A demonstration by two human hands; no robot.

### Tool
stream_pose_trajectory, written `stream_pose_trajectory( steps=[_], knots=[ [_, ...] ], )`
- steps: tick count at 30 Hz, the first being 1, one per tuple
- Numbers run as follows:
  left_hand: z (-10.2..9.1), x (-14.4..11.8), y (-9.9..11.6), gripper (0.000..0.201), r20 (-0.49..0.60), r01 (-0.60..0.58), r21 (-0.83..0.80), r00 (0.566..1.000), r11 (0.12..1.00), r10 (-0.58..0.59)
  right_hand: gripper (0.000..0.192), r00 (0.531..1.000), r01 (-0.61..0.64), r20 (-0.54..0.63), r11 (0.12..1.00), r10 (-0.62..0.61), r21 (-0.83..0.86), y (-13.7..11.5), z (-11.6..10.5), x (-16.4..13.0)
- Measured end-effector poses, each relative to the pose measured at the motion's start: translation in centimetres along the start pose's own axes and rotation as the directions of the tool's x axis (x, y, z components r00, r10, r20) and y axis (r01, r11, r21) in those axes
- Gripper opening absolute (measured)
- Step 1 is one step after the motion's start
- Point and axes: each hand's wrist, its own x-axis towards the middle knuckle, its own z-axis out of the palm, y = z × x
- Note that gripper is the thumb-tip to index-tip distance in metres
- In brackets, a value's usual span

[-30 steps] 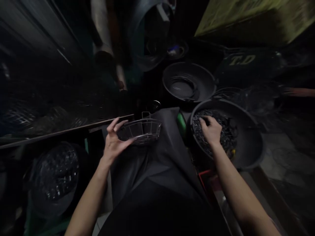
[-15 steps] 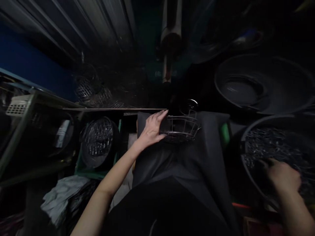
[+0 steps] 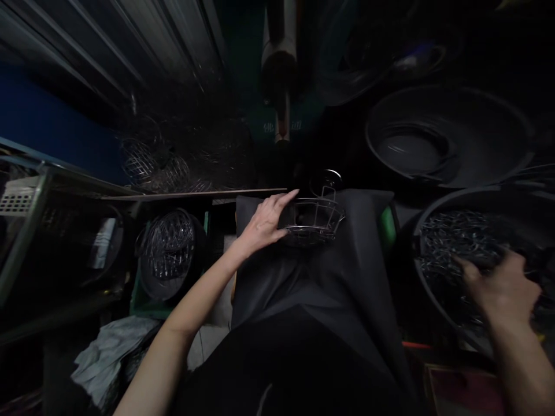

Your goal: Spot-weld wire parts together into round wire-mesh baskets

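Observation:
At my lap, my left hand (image 3: 262, 225) grips the left end of a small round basket of shiny metal wire (image 3: 318, 231), its thumb low and its fingers along the upper side. A small wire loop stands up at the basket's far side. Over to the right, my right hand (image 3: 503, 292) reaches into a large dark tub (image 3: 420, 254) holding a heap of small bent metal wire pieces (image 3: 453, 231). Its fingers are spread over the pieces and slightly blurred; nothing shows in them.
A machine's vertical rod (image 3: 282, 124) points down beyond the basket. Another dark tub (image 3: 481, 138) stands at the far right. On the left, a round container (image 3: 169, 254) of wire parts sits in a green crate (image 3: 150, 309). A thin board edge (image 3: 195, 193) runs toward the basket.
My right hand's fingers have spread apart over the wire pieces; before, they were bunched and blurred among them. My left hand keeps its grip on the basket. The whole view has shifted slightly.

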Motion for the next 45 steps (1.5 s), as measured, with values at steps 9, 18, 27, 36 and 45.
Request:
stream_pose_trajectory(
  steps=[9,18,27,36,45],
  knots=[
    [-0.8,0.8,0.4,0.071,0.079,0.009,-0.012,0.997,1.000,-0.008,0.051,0.924,0.374,-0.114,0.798,-0.365,0.472,-12.2,-3.2,-7.0],
    [-0.6,0.7,0.2,0.064,0.050,0.013,-0.041,0.999,0.999,-0.011,0.034,0.856,0.411,0.056,0.743,-0.514,0.528,-12.4,3.4,-8.3],
    [-2.2,1.4,0.9,0.063,-0.084,0.020,0.094,0.996,0.995,-0.012,0.031,0.940,0.021,0.166,0.536,-0.298,0.844,-17.0,-2.9,-8.4],
    [-1.9,2.1,0.5,0.061,-0.201,0.025,0.401,0.978,0.916,0.061,0.039,0.784,-0.132,0.296,0.320,-0.545,0.938,-28.0,-2.6,-6.5],
    [-2.7,2.1,-1.5,0.059,-0.265,0.043,0.278,0.964,0.960,0.033,0.028,0.803,0.394,-0.118,0.371,-0.584,0.841,-30.0,-0.3,-7.5]
  ],
)
